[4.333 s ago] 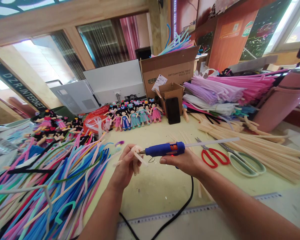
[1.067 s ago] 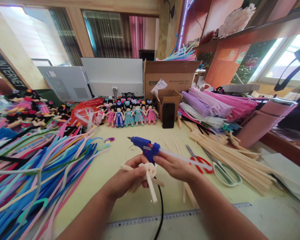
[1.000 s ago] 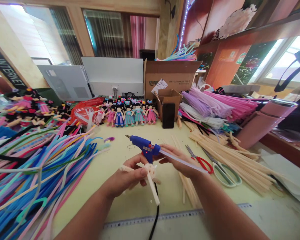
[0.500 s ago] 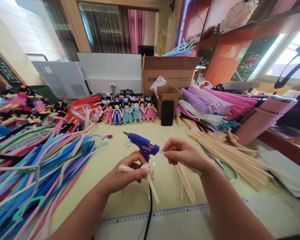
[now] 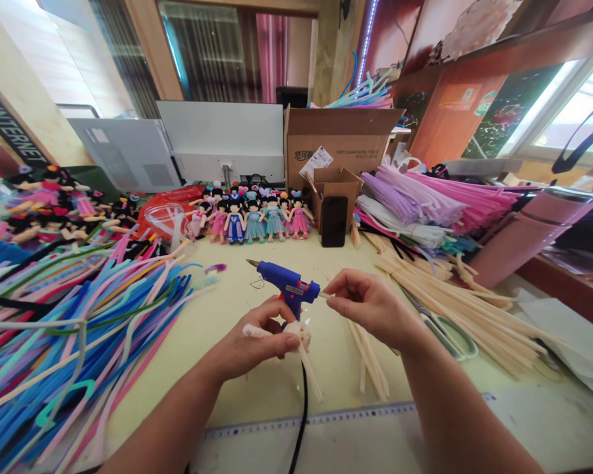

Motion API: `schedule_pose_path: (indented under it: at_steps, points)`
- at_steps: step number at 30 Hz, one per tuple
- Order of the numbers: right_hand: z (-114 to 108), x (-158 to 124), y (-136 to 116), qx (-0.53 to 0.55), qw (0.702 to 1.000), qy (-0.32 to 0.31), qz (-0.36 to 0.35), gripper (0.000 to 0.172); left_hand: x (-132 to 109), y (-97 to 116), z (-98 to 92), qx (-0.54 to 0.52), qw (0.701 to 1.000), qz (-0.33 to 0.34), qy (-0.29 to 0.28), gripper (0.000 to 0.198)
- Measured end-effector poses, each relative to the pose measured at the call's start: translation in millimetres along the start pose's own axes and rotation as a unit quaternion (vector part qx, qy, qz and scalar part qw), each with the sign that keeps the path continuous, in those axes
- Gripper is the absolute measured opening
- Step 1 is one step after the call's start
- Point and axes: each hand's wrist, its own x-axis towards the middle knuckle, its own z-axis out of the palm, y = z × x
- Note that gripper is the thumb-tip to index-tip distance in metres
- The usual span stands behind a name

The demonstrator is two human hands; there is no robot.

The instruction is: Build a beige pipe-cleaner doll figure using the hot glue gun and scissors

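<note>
Fingers of the left hand [image 5: 251,339] grasped a cream fuzzy piece [image 5: 304,337], its wrapped part just beyond the thumb tip and a loose strip slanting down toward the near edge of the counter [image 5: 257,409]. The same hand held a blue glue gun [image 5: 285,280]: the handle ran down behind the curled forefinger, the body lay above the fingers, and the nozzle pointed toward the far left corner. Fingers of the right hand [image 5: 375,306] pinched a thin glue stick [image 5: 325,295] at the gun's rear end. A black cord [image 5: 302,421] crossed a ruler strip [image 5: 366,413] toward the near edge. Dolls [image 5: 254,222] stood near the far edge; colourful stems [image 5: 128,316] covered the left side, and green-handled scissors [image 5: 429,321] lay toward the right edge.
</note>
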Motion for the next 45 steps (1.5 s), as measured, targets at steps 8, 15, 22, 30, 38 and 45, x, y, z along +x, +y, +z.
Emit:
schedule_pose_path:
  at_steps: [8,15,22,30,38,45]
  points:
    - [3,-5,-4,-0.09,0.993,0.048,-0.052,0.01,0,-1,0.3,0.007,1.0,0.005,-0.002,0.029]
    - [4,2,6,0.023,0.999,0.004,-0.024,0.015,0,1,-1.3,0.013,1.0,-0.016,-0.021,0.034]
    - [8,2,4,0.021,0.998,0.033,-0.058,0.009,0,1,-1.6,0.017,1.0,-0.014,-0.021,0.033]
    - [4,8,5,0.155,0.986,-0.043,0.039,0.022,-2,1,-0.8,0.021,0.999,-0.021,-0.016,0.031]
    - [7,6,5,0.131,0.991,0.001,0.0,0.016,-2,2,-0.5,0.02,1.0,-0.018,-0.016,0.03]
    - [2,10,7,0.204,0.977,-0.04,0.048,0.028,-2,-4,-0.9,-0.023,0.999,-0.021,-0.019,0.037]
